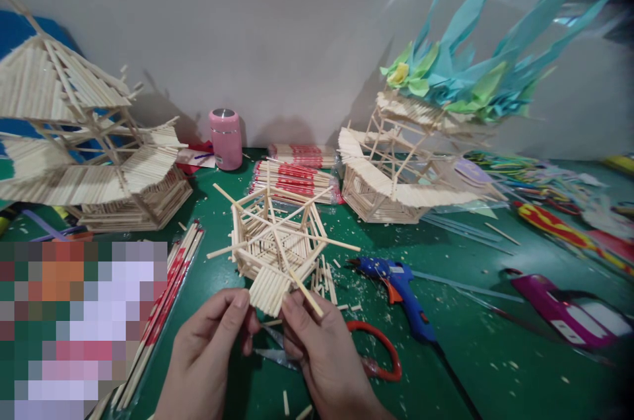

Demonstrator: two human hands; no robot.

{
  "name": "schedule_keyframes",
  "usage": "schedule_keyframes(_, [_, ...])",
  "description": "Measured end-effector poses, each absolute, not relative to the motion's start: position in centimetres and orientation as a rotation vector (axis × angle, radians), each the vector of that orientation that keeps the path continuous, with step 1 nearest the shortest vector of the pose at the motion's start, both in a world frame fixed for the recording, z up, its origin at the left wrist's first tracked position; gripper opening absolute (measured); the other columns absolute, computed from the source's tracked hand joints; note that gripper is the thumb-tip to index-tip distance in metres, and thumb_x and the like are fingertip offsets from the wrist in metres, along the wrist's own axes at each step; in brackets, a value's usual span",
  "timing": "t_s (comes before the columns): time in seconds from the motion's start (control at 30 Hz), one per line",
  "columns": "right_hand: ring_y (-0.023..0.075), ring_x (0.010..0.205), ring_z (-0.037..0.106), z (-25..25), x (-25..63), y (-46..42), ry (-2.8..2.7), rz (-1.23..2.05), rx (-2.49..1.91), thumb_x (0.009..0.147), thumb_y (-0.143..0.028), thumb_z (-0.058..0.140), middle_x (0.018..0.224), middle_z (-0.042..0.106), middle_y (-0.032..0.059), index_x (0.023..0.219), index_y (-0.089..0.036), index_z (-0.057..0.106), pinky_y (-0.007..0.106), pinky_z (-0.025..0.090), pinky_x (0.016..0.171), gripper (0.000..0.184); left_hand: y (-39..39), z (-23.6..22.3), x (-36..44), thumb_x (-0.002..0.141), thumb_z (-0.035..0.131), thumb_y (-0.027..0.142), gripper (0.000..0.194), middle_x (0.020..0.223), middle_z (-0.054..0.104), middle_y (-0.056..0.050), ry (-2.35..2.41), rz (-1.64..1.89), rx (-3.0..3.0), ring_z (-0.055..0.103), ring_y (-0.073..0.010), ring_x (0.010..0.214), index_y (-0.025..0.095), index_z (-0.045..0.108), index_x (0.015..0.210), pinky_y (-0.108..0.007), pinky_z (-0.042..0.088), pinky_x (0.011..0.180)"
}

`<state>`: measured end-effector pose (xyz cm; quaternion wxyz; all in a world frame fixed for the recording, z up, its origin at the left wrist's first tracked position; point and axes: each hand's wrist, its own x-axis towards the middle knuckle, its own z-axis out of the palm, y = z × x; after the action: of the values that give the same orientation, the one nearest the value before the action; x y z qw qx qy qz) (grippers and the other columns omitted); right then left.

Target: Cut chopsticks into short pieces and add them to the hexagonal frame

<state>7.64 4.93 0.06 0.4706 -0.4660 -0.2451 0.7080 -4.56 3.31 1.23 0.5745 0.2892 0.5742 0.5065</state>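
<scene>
A small six-sided frame of thin wooden sticks stands on the green table, with beams crossing over its top and jutting past the corners. At its near side slopes a short panel of sticks laid side by side. My left hand is closed, thumb and fingers pinching the panel's left edge. On the opposite edge, beside a jutting beam, my right hand pinches with thumb and fingers. Its fingertips are partly hidden. Scissors with an orange handle lie beneath my right hand, blades partly covered.
A blue glue gun lies right of the frame. Stick buildings stand at left and right. Behind are a pink flask and packs of sticks. A magenta device lies far right; the lower left is pixelated.
</scene>
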Motion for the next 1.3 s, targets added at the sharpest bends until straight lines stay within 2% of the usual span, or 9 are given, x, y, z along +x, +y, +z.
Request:
schedule_keyframes(0.47, [0.0029,0.04,0.02,-0.45,7.64,4.8,-0.641,1.725,-1.148,0.059,-0.055,0.077,0.043,0.032,-0.0113,0.059,-0.016,0.053,0.022,0.013,0.04,0.046,3.28,1.04,-4.68,0.077,0.062,0.047,0.03,0.06,0.058,0.003,1.341,1.163,0.704,0.049,-0.0123,0.058,0.019,0.062,0.065,-0.023,0.04,0.057])
schedule_keyframes(0.67, [0.0029,0.04,0.022,-0.62,7.58,4.72,-0.628,1.731,-1.181,0.055,-0.057,0.078,0.043,0.034,-0.0109,0.059,-0.016,0.052,0.022,0.013,0.04,0.048,3.31,0.88,-4.74,0.075,0.063,0.05,0.033,0.058,0.058,0.003,1.337,1.171,0.721,0.048,-0.0118,0.055,0.019,0.063,0.063,-0.022,0.039,0.054])
schedule_keyframes(1.1, [0.003,0.042,0.021,-0.83,7.77,4.99,-0.621,1.735,-1.134,0.061,-0.053,0.077,0.046,0.032,-0.0106,0.059,-0.015,0.053,0.021,0.014,0.041,0.045,3.4,0.65,-4.78,0.074,0.063,0.052,0.034,0.057,0.058,0.002,1.363,1.17,0.745,0.049,-0.0122,0.054,0.019,0.064,0.065,-0.022,0.04,0.053])
schedule_keyframes(1.3, [0.0022,0.041,0.02,-0.99,7.62,5.09,-0.562,1.74,-1.144,0.054,-0.056,0.079,0.045,0.03,-0.0113,0.058,-0.016,0.054,0.019,0.014,0.039,0.047,3.39,0.78,-4.82,0.073,0.064,0.052,0.035,0.056,0.058,0.002,1.362,1.182,0.752,0.049,-0.0114,0.052,0.019,0.063,0.063,-0.022,0.041,0.051])
